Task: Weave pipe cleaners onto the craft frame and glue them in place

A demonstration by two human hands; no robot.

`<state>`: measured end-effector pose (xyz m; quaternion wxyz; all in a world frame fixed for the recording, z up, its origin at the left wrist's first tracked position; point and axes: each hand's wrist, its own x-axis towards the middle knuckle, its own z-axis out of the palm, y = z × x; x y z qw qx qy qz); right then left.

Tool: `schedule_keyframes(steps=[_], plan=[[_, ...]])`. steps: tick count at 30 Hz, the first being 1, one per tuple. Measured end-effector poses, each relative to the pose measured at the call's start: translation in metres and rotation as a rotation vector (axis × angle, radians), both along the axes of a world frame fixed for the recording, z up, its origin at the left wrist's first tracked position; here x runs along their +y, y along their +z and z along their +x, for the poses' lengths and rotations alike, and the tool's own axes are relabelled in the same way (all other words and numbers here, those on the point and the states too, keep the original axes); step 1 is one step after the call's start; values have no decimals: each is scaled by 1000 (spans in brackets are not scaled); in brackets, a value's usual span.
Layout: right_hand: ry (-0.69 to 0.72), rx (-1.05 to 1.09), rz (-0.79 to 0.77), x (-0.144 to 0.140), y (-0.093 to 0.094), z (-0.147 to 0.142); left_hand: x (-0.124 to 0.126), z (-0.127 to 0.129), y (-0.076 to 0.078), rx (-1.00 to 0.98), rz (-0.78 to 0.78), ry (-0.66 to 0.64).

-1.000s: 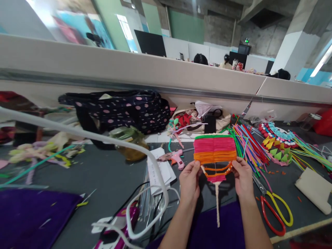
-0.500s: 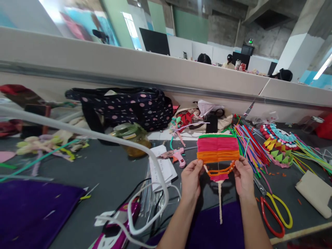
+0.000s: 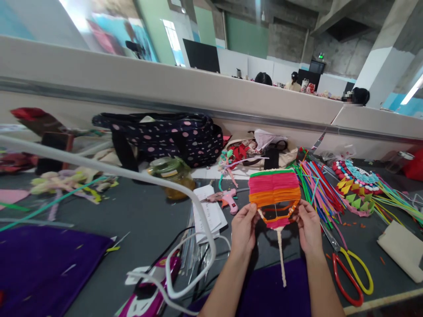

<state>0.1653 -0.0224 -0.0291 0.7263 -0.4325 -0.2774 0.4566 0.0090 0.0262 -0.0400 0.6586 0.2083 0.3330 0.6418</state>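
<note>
Magenta, orange and green strips made up the banded, fan-shaped piece (image 3: pixel 274 189), held above the dark grey surface (image 3: pixel 142 220) between the left hand (image 3: pixel 243 229) and the right hand (image 3: pixel 309 226), neither clearly nearer. Each grip was pinched on one lower side of it. Long axis: the slim cream wrapped handle (image 3: pixel 281 259) ran downward, midway between the hands. Versus half a second earlier, the handle's lower end had swung slightly rightward; the bands sat nearer the pink pistol-shaped glue gun (image 3: pixel 230 201).
</note>
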Motion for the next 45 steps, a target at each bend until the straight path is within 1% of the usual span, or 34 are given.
schedule_keyframes(steps=[7, 11, 14, 18, 20, 23, 25, 28, 31, 34, 37, 39, 42, 45], plan=[[56, -89, 92, -4, 11, -11, 6, -2, -10, -119, -137, -140], [-48, -219, 103, -9, 17, -13, 7, -3, -12, -150, -184, -208], [-117, -327, 104, -15, 22, -10, 5, -2, -10, -151, -188, -250], [-148, -416, 77, -19, 27, -7, 3, -2, -9, -133, -173, -253], [-193, -428, 61, -21, 28, -7, 3, -2, -9, -132, -160, -248], [-306, -418, 36, -24, 27, -7, 3, -1, -10, -137, -126, -225], [-346, -429, 15, -27, 28, -8, 3, 0, -9, -128, -101, -209], [-307, -431, -8, -31, 29, -11, -1, 2, -5, -87, -49, -196], [-250, -359, -3, -31, 27, -13, -6, 4, 2, -22, 5, -173], [-273, -233, -17, -30, 21, -11, -11, 5, 9, 22, 65, -175], [-299, -140, -17, -29, 15, -6, -15, 5, 14, 42, 127, -217], [-286, -104, -22, -29, 12, -2, -17, 4, 17, 66, 159, -247], [-246, -59, -56, -29, 10, 3, -19, 2, 20, 149, 265, -270], [-209, -16, -91, -29, 10, 7, -19, 0, 24, 235, 393, -229]])
